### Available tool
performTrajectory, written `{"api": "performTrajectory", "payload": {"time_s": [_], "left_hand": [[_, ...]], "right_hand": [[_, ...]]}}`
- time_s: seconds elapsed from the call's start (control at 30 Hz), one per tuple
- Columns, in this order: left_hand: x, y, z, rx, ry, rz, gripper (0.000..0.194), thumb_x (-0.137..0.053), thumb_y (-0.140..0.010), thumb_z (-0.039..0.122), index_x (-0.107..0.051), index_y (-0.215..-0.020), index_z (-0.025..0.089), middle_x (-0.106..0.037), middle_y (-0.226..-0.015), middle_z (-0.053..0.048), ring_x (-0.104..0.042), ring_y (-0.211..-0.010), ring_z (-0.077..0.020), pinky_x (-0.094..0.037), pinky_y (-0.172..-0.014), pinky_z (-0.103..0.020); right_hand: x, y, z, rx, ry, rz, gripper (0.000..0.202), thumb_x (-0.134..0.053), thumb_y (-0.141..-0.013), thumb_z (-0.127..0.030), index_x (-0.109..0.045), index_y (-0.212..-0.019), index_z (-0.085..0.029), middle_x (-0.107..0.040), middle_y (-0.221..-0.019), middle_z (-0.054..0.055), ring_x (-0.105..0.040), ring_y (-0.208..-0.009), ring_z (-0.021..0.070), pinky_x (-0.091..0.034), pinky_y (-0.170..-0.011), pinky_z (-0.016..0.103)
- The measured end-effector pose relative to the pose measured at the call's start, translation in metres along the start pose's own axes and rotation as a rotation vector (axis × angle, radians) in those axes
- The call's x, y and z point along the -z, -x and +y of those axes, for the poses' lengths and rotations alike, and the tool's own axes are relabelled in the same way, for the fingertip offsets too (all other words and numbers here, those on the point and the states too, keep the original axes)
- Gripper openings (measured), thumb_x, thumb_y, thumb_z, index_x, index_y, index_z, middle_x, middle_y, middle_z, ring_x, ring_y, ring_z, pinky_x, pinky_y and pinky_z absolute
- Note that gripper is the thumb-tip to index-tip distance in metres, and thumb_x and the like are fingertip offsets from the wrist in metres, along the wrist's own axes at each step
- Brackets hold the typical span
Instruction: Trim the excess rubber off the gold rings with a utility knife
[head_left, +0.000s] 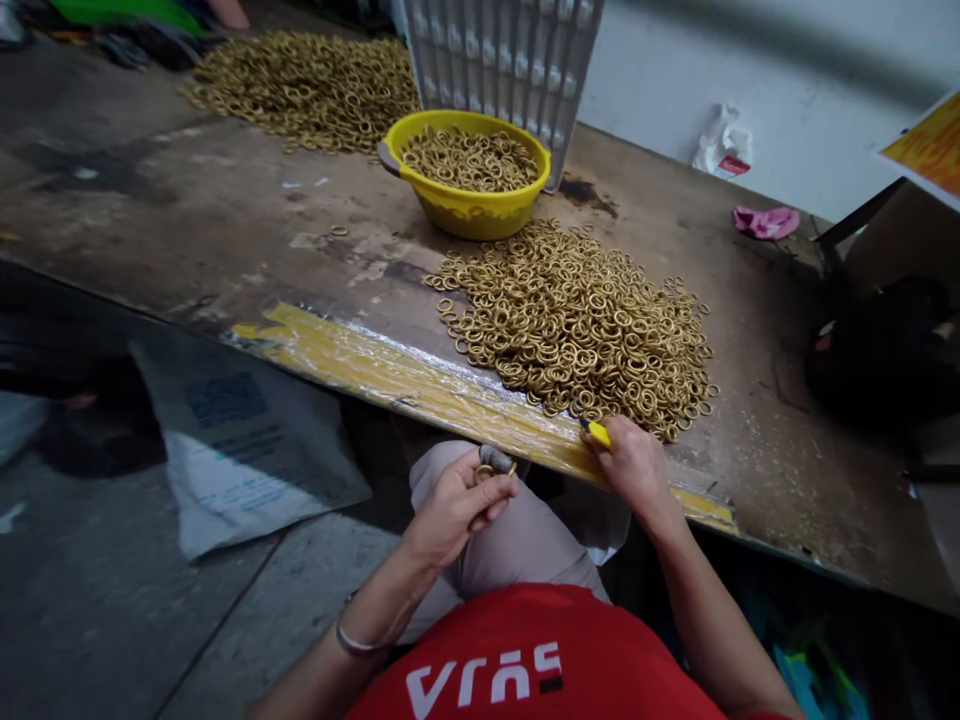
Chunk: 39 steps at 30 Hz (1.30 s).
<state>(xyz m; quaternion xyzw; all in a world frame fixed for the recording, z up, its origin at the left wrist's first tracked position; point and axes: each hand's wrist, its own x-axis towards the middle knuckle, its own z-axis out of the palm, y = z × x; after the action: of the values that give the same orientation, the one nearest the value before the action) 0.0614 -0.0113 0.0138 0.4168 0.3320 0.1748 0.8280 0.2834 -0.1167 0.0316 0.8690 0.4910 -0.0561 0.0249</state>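
Above my lap, my left hand (469,495) is closed on a gold-coloured ring (484,473), pinched between thumb and fingers. A second ring edge shows beside it, and a grey wrapping (493,459) covers what looks like a fingertip. At the table's front edge, my right hand (636,465) grips a yellow-handled cutter (598,432) with a dark tip pointing left. The tip is close to a large heap of gold-coloured rings (585,320) on the table. How far the cutter's blade is out cannot be made out.
A yellow basin (472,215) full of rings stands behind the heap, before a ribbed grey panel (502,50). Another ring pile (307,90) lies back left. Yellow tape (420,385) covers the front edge. A pink cloth (766,222) lies right; a white sack (247,450) sits below left.
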Motion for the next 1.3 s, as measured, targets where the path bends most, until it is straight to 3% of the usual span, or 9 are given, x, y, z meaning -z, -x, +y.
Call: {"api": "performTrajectory", "payload": {"time_s": [0.2, 0.37, 0.5, 0.63, 0.73, 0.87, 1.07, 1.17, 1.3], "left_hand": [[-0.008, 0.000, -0.002, 0.133, 0.259, -0.119, 0.046, -0.085, -0.068, 0.049, -0.062, -0.084, 0.013, -0.067, -0.076, -0.005, -0.055, -0.052, -0.0089, -0.029, -0.035, -0.014], [-0.008, -0.003, -0.003, 0.159, 0.244, -0.069, 0.048, -0.087, -0.067, 0.049, -0.052, -0.070, 0.016, -0.053, -0.056, 0.005, -0.043, -0.041, -0.0039, -0.020, -0.032, -0.012], [-0.012, -0.002, -0.002, 0.105, 0.127, -0.020, 0.046, -0.083, -0.071, 0.050, -0.053, -0.078, 0.016, -0.062, -0.064, 0.002, -0.044, -0.041, -0.0035, -0.021, -0.033, -0.012], [-0.018, 0.001, 0.002, 0.065, 0.099, -0.028, 0.052, -0.081, -0.071, 0.056, -0.055, -0.094, 0.017, -0.067, -0.066, 0.001, -0.047, -0.040, -0.0050, -0.023, -0.033, -0.014], [-0.017, 0.004, 0.006, 0.084, 0.096, -0.090, 0.052, -0.080, -0.071, 0.059, -0.056, -0.089, 0.017, -0.063, -0.059, 0.003, -0.042, -0.036, -0.0041, -0.021, -0.032, -0.014], [-0.011, 0.009, 0.008, 0.135, 0.129, -0.158, 0.050, -0.084, -0.068, 0.056, -0.060, -0.081, 0.015, -0.062, -0.057, 0.003, -0.040, -0.036, -0.0028, -0.021, -0.032, -0.015], [-0.009, 0.017, 0.007, 0.167, 0.204, -0.224, 0.046, -0.091, -0.063, 0.047, -0.065, -0.079, 0.011, -0.070, -0.072, -0.005, -0.048, -0.045, -0.0042, -0.025, -0.035, -0.015], [-0.012, 0.020, 0.005, 0.137, 0.221, -0.181, 0.047, -0.093, -0.059, 0.043, -0.065, -0.079, 0.011, -0.069, -0.074, -0.005, -0.048, -0.047, -0.0043, -0.027, -0.037, -0.015], [-0.013, 0.020, 0.002, -0.009, 0.080, -0.042, 0.042, -0.087, -0.068, 0.045, -0.062, -0.075, 0.012, -0.058, -0.057, 0.002, -0.042, -0.044, -0.0042, -0.027, -0.039, -0.016]], "right_hand": [[-0.003, -0.001, -0.019, 0.001, 0.119, -0.037, 0.011, -0.055, -0.093, -0.017, -0.065, -0.097, -0.017, -0.068, -0.099, 0.009, -0.066, -0.078, 0.0187, -0.035, -0.062, 0.029], [0.002, -0.004, -0.017, -0.005, 0.059, 0.009, 0.010, -0.061, -0.087, -0.019, -0.064, -0.096, -0.015, -0.068, -0.097, 0.010, -0.065, -0.076, 0.0200, -0.038, -0.063, 0.028], [0.010, 0.004, -0.014, 0.094, -0.422, 0.137, 0.009, -0.055, -0.085, -0.020, -0.061, -0.079, -0.018, -0.064, -0.079, 0.004, -0.058, -0.068, 0.0154, -0.039, -0.064, 0.026], [0.023, 0.012, -0.024, 0.333, -1.032, -0.131, 0.017, -0.056, -0.084, -0.028, -0.059, -0.070, -0.019, -0.054, -0.062, -0.003, -0.046, -0.055, 0.0102, -0.035, -0.053, 0.022], [0.030, 0.014, -0.034, 0.393, -1.160, -0.258, 0.015, -0.059, -0.082, -0.030, -0.061, -0.072, -0.018, -0.052, -0.061, -0.004, -0.042, -0.053, 0.0086, -0.033, -0.050, 0.021], [0.036, 0.014, -0.042, 0.473, -1.170, -0.281, 0.016, -0.059, -0.083, -0.030, -0.061, -0.071, -0.018, -0.051, -0.062, -0.005, -0.043, -0.056, 0.0088, -0.035, -0.054, 0.021], [0.033, 0.014, -0.045, 0.509, -1.172, -0.231, 0.017, -0.059, -0.087, -0.032, -0.063, -0.077, -0.019, -0.055, -0.066, -0.003, -0.047, -0.058, 0.0102, -0.037, -0.056, 0.022], [0.027, 0.019, -0.046, 0.513, -1.048, -0.102, 0.018, -0.055, -0.093, -0.030, -0.064, -0.082, -0.019, -0.062, -0.072, 0.000, -0.055, -0.065, 0.0125, -0.042, -0.063, 0.024], [0.018, 0.032, -0.048, 0.492, -0.613, 0.127, 0.016, -0.051, -0.091, -0.017, -0.066, -0.093, -0.017, -0.067, -0.083, 0.006, -0.060, -0.074, 0.0163, -0.042, -0.068, 0.027]]}}
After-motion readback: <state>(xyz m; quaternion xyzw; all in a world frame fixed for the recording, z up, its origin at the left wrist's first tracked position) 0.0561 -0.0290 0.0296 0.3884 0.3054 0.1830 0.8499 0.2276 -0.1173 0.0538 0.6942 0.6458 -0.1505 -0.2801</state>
